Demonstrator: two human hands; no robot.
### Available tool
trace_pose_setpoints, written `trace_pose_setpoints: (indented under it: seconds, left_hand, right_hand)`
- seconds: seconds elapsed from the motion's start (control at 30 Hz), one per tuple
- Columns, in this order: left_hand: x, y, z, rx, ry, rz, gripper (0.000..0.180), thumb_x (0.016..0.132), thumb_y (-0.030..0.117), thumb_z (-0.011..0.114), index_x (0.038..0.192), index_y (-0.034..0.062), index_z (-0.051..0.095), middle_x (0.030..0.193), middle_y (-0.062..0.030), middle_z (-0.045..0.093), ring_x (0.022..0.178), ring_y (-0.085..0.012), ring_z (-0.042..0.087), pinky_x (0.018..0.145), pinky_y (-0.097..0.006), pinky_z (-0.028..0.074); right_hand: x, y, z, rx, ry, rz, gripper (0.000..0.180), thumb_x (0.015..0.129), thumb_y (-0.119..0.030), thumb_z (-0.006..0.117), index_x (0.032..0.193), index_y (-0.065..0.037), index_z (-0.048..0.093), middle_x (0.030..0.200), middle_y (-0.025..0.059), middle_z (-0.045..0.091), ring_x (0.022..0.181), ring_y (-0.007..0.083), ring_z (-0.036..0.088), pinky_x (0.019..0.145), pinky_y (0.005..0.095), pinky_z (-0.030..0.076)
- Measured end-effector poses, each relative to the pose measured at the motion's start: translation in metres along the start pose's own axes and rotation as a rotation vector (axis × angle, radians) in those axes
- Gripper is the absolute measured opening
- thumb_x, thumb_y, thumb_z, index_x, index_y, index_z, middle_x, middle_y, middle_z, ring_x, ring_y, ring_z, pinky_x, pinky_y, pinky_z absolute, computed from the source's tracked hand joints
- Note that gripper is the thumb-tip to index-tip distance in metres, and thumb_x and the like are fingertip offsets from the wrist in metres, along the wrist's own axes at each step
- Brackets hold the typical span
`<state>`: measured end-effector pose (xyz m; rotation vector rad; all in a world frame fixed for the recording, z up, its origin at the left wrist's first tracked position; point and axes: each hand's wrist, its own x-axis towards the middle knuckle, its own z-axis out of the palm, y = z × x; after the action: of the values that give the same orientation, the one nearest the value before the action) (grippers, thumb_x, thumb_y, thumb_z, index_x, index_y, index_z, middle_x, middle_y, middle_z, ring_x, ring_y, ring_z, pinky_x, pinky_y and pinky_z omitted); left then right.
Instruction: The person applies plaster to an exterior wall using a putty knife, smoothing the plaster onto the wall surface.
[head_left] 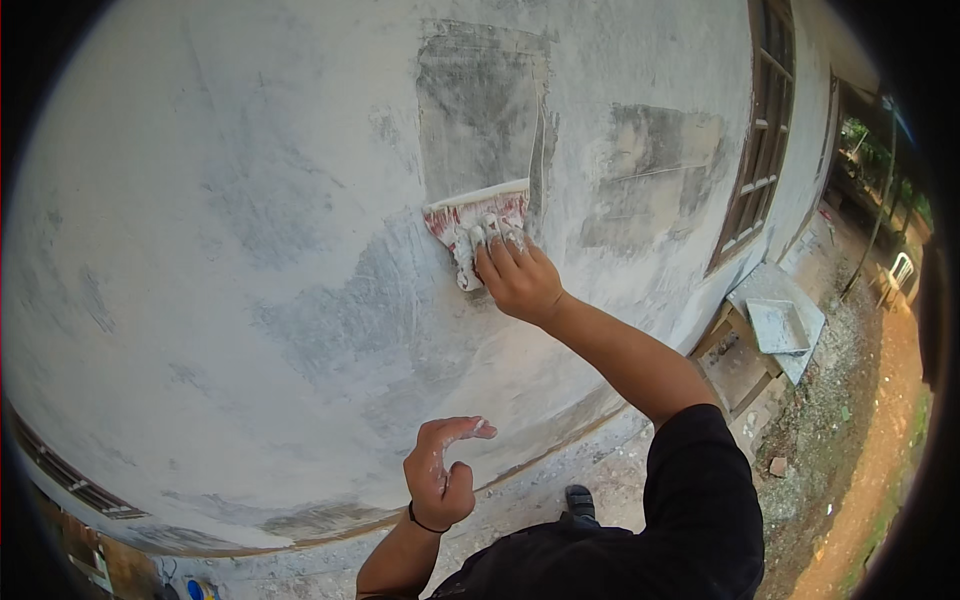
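My right hand (pixel 523 280) grips a wide putty spreader (pixel 462 217), its red blade smeared with white filler. The blade's upper edge lies against the grey-white wall (pixel 340 230), at the bottom of a darker grey rectangular patch (pixel 480 100). White filler also coats the fingers of that hand. Lower down, my left hand (pixel 440 478) is held up in front of the wall with nothing in it. Its fingers curve forward, apart from the thumb, and carry smears of filler. A dark band circles the left wrist.
A second grey patch (pixel 655 170) lies right of the first, before a brown-framed window (pixel 758 150). At the right, a whitish tray (pixel 778 326) rests on a board-topped stand (pixel 745 295). A low vent (pixel 70 475) is at the left. My shoe (pixel 580 500) stands on the ledge.
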<state>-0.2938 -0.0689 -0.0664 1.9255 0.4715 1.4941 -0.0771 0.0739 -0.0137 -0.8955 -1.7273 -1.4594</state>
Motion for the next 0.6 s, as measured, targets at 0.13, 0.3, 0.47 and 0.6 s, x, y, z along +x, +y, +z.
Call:
trace_pose_setpoints:
  seconds: [0.13, 0.3, 0.47, 0.6]
  left_hand:
    - [-0.008, 0.004, -0.006, -0.027, -0.035, -0.04, 0.055, 0.054, -0.012, 0.028, 0.103, -0.0089, 0.052, 0.089, -0.0189, 0.061, 0.089, -0.027, 0.061, 0.088, -0.038, 0.045]
    - [-0.015, 0.003, -0.016, -0.019, -0.019, -0.039, 0.053, 0.055, -0.012, 0.031, 0.103, -0.0078, 0.053, 0.091, -0.0186, 0.06, 0.087, -0.0266, 0.062, 0.085, -0.035, 0.046]
    - [-0.018, 0.006, -0.016, -0.03, 0.051, -0.029, 0.052, 0.057, -0.011, 0.033, 0.103, -0.0068, 0.055, 0.093, -0.0181, 0.06, 0.086, -0.0258, 0.064, 0.083, -0.032, 0.047]
    - [-0.019, 0.006, -0.016, -0.034, 0.09, -0.022, 0.052, 0.057, -0.011, 0.033, 0.104, -0.0073, 0.055, 0.093, -0.0186, 0.06, 0.086, -0.026, 0.063, 0.083, -0.033, 0.047]
  right_hand:
    - [-0.053, -0.034, -0.016, 0.1, -0.118, -0.007, 0.025, 0.075, -0.016, 0.056, 0.094, -0.001, 0.062, 0.087, 0.0127, 0.061, 0.079, 0.0222, 0.061, 0.074, 0.0385, 0.05]
    - [-0.044, -0.039, -0.057, 0.268, -0.264, 0.14, 0.018, 0.075, -0.014, 0.057, 0.089, -0.003, 0.061, 0.078, 0.0083, 0.058, 0.075, 0.0215, 0.058, 0.072, 0.0369, 0.046]
    - [0.004, 0.021, -0.057, 0.522, -0.504, 0.247, 0.027, 0.061, -0.002, 0.067, 0.087, -0.003, 0.06, 0.081, 0.0085, 0.058, 0.081, 0.0269, 0.056, 0.073, 0.037, 0.043]
    - [0.037, 0.063, -0.032, 0.416, -0.422, 0.243, 0.021, 0.061, 0.001, 0.063, 0.081, -0.004, 0.059, 0.08, 0.0083, 0.057, 0.083, 0.0264, 0.055, 0.074, 0.0387, 0.044]
